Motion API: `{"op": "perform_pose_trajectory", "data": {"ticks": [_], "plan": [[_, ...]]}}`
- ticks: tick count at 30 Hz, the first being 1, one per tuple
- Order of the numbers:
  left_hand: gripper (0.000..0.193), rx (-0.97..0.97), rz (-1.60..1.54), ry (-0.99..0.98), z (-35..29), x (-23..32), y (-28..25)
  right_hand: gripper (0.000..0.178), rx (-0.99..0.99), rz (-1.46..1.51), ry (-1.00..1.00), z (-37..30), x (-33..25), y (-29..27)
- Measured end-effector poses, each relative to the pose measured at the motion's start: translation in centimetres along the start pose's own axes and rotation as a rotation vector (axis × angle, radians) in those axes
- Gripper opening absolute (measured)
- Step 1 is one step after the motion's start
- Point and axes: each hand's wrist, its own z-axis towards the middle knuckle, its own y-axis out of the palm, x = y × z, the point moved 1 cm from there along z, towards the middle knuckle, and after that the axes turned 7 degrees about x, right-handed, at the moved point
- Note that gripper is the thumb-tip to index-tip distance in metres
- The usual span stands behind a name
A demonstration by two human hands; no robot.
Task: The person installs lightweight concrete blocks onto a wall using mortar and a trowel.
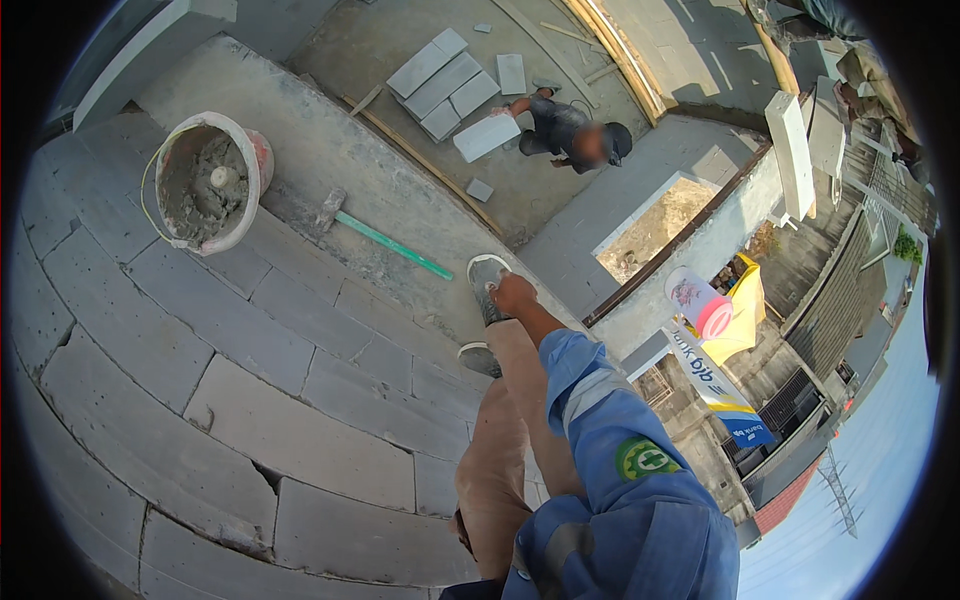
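My right hand (513,293) hangs in front of one of my grey shoes (488,278), at the end of a blue sleeve. Its fingers look curled in, and whatever they may hold is hidden. My left hand is out of the picture. Left of my shoes, a hammer with a green handle (395,246) and a grey, mortar-smeared head lies on the concrete ledge (400,195). Farther left stands a bucket (262,165) of grey mortar (205,205), with a pale round piece in it.
Grey block wall (300,430) fills the lower left. Below the ledge, a co-worker (560,130) touches a light block (487,137) beside stacked blocks (435,85). A rectangular opening (650,235) lies to the right, beyond it a white-and-pink container (697,300) and a banner (715,385).
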Motion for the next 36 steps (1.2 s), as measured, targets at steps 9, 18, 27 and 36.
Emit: {"op": "perform_pose_trajectory", "data": {"ticks": [9,18,27,36], "plan": [[0.028,-0.027,0.036,0.119,5.5,-0.4,0.7,0.103,0.558,0.979,0.544,10.3,8.0,-9.4],[0.023,-0.205,0.198,0.032,3.9,7.7,-5.9,0.076,0.050,1.728,0.325,14.5,7.2,-8.9],[0.040,-0.241,0.363,-0.157,-4.0,7.9,-3.2,0.075,0.151,1.621,0.199,2.3,1.9,-9.3],[0.060,-0.527,-0.093,-0.911,14.2,9.3,-6.5,0.111,0.620,0.182,-0.471,-1.7,-19.5,-16.6]]}}
